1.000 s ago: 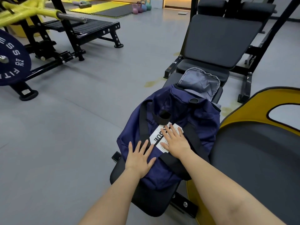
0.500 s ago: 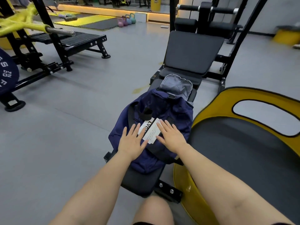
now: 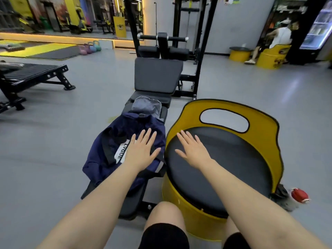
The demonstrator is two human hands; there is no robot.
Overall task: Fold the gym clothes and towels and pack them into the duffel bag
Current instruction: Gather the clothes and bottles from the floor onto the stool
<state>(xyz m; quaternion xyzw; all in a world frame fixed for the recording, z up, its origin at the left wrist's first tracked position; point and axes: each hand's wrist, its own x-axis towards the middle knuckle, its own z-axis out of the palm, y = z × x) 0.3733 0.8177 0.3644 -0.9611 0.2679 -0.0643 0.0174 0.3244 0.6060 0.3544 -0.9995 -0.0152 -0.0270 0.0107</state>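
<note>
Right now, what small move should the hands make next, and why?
Probably close the gray flap of the navy duffel bag on the bench: the left hand lies open over it, the right hand hovers open over the yellow stool, and no loose clothes show.

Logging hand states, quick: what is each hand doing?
Left hand: open, flat over the duffel bag.
Right hand: open, over the stool seat, holding nothing.

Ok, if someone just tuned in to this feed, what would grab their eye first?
Two bare forearms reach out from the bottom, hands spread flat. The left hand is over the navy duffel bag lying on the black bench; the right hand is over the black cushion of a bright yellow drum seat beside it.
</note>
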